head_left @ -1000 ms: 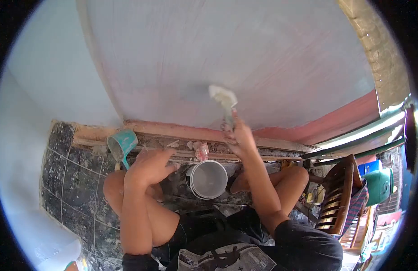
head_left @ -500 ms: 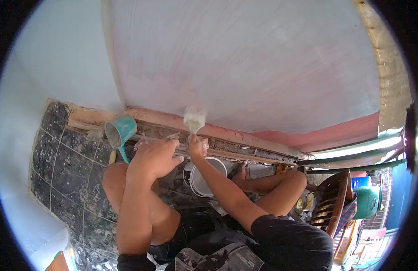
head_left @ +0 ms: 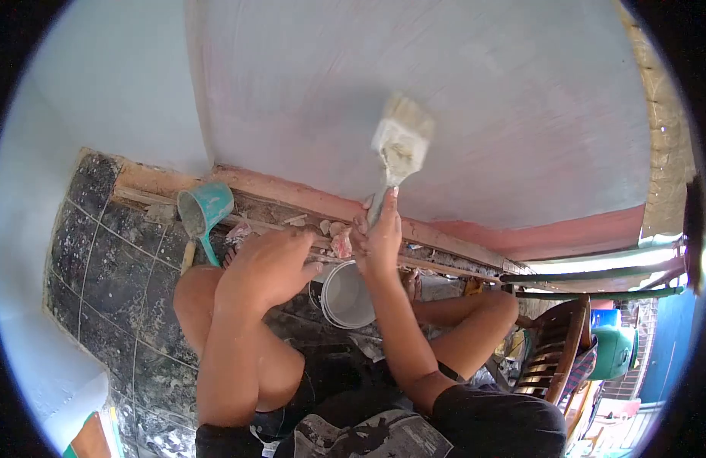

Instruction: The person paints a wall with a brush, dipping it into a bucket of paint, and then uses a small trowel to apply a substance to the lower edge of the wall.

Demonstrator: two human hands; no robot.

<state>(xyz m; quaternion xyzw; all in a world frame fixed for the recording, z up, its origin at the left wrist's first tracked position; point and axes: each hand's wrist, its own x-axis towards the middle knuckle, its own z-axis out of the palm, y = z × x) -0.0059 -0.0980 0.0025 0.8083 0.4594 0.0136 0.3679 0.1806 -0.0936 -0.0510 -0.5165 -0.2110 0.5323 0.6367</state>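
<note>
A wide paintbrush point(head_left: 402, 145) with pale paint on its bristles is in my right hand point(head_left: 379, 240), fingers wrapped round the handle. Its bristles point up, slightly blurred, over the lower part of the wall point(head_left: 513, 99), which is pale grey with pink showing through. My left hand point(head_left: 269, 271) hangs in front of my left knee with nothing in it, thumb apart from the fingers. Between my legs stands a white bucket point(head_left: 347, 296), its inside pale. A teal dipper point(head_left: 209, 204) lies tilted beyond my left hand, its handle toward my knee.
Along the wall's foot runs a ledge of wooden boards point(head_left: 154, 200) with rubble and scraps. Dark tiles point(head_left: 109, 290) spattered with white cover the floor at left. To the right are a wooden chair point(head_left: 555, 351), a green container point(head_left: 614, 351) and green poles point(head_left: 597, 293).
My right hand has moved the paintbrush up and to the right, from the wall's bottom edge to higher on the wall. My left hand stays nearly where it was.
</note>
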